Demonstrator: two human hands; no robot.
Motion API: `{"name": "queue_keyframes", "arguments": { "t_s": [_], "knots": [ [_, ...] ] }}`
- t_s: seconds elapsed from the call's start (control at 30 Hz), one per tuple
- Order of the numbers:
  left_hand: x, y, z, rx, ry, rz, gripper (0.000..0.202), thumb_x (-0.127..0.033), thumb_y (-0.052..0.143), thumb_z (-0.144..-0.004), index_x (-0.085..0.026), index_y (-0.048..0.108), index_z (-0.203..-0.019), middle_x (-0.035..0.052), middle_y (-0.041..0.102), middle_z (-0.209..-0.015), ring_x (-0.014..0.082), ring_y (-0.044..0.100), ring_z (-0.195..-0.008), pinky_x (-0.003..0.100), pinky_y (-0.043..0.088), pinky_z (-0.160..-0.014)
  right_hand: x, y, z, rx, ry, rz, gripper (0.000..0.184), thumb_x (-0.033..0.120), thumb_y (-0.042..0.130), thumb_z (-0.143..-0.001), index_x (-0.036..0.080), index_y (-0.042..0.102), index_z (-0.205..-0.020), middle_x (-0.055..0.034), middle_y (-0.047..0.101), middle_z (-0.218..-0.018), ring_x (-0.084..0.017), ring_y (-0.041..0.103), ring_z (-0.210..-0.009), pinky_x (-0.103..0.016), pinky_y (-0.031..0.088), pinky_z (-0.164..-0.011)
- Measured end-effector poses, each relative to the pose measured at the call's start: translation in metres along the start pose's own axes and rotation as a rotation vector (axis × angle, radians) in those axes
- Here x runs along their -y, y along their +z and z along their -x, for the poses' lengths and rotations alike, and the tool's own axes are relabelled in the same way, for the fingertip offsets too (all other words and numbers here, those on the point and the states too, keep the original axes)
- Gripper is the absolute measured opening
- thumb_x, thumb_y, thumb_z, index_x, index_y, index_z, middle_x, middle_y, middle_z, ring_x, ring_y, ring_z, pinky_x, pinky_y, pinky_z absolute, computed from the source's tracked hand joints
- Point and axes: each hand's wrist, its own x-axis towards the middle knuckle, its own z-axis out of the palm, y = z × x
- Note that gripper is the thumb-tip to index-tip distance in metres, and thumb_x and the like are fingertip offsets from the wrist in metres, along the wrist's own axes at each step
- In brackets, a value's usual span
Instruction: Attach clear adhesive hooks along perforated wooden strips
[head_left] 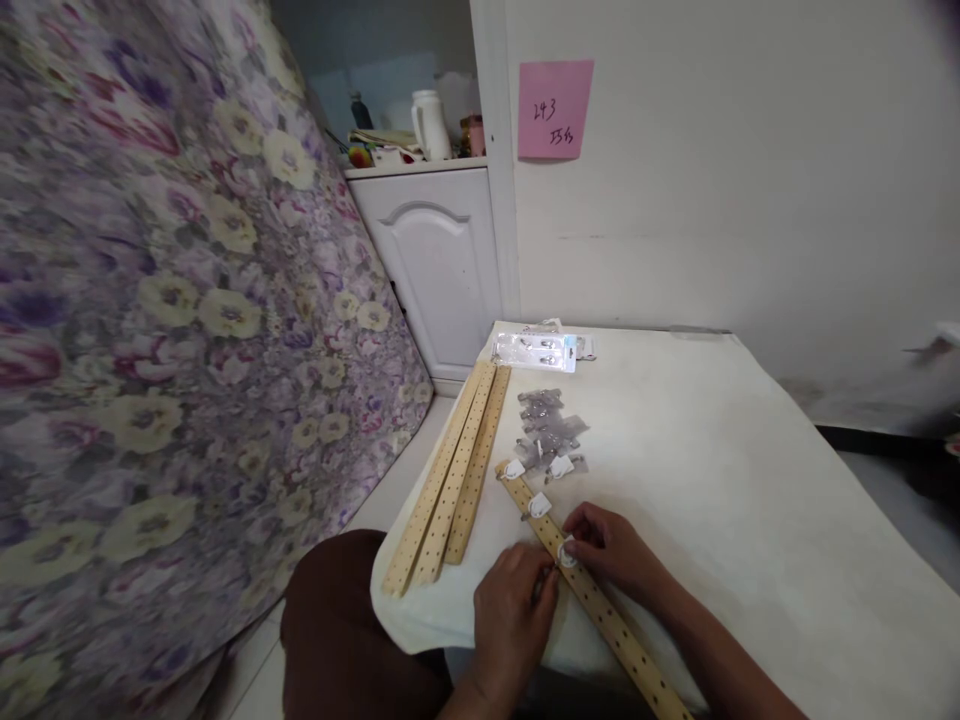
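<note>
A pale wooden strip with rows of holes (616, 632) lies slanting across the near part of the table. White tags with looped cords sit along its upper end: one tag (514, 468) at the tip, another tag (539, 504) below it. Farther down is a third white tag (568, 552), pinched at its right edge by my right hand (611, 548). My left hand (514, 603) is closed against the strip's left edge beside this tag; whatever its fingertips hold is hidden. Beyond the strip, small metal pieces in clear bags (551, 430) form a pile, with a white tag (559, 467) at its near side.
Several more holed wooden strips (457, 475) lie at the left of the white-covered table (720, 480). Clear packaging with metal pieces (534, 352) rests at the far edge. A floral curtain (195, 330) hangs at left, and a white cabinet (439, 270) stands behind.
</note>
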Motion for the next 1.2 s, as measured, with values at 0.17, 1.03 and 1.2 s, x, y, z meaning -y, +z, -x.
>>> {"name": "queue_keyframes", "arguments": {
  "t_s": [0.17, 1.03, 1.2],
  "knots": [
    [0.000, 0.001, 0.000, -0.010, 0.004, 0.004, 0.009, -0.021, 0.051, -0.085, -0.024, 0.060, -0.086, 0.0007, 0.061, -0.081, 0.0169, 0.057, -0.080, 0.028, 0.044, -0.069, 0.001, 0.000, 0.001, -0.001, -0.010, 0.001, 0.013, 0.025, 0.061, -0.072, 0.018, 0.060, -0.083, 0.0024, 0.059, -0.066, -0.014, 0.053, -0.062, -0.023, 0.040, -0.057],
    [0.006, 0.002, 0.006, -0.071, -0.031, 0.077, 0.017, -0.021, 0.045, -0.088, -0.024, 0.054, -0.102, 0.0000, 0.063, -0.084, 0.0150, 0.061, -0.076, 0.025, 0.046, -0.065, -0.001, -0.020, -0.043, -0.388, -0.116, 0.247, 0.028, 0.036, 0.050, -0.083, 0.019, 0.061, -0.102, 0.0003, 0.059, -0.074, -0.015, 0.054, -0.064, -0.028, 0.043, -0.064],
    [0.008, 0.004, 0.006, -0.046, -0.049, 0.070, 0.017, -0.021, 0.043, -0.089, -0.025, 0.054, -0.102, -0.0001, 0.062, -0.085, 0.0154, 0.061, -0.078, 0.027, 0.046, -0.069, 0.001, -0.009, -0.063, -0.437, -0.036, 0.310, 0.020, 0.038, 0.056, -0.078, 0.023, 0.064, -0.088, 0.0008, 0.059, -0.075, -0.017, 0.054, -0.070, -0.028, 0.038, -0.065]
  ]
}}
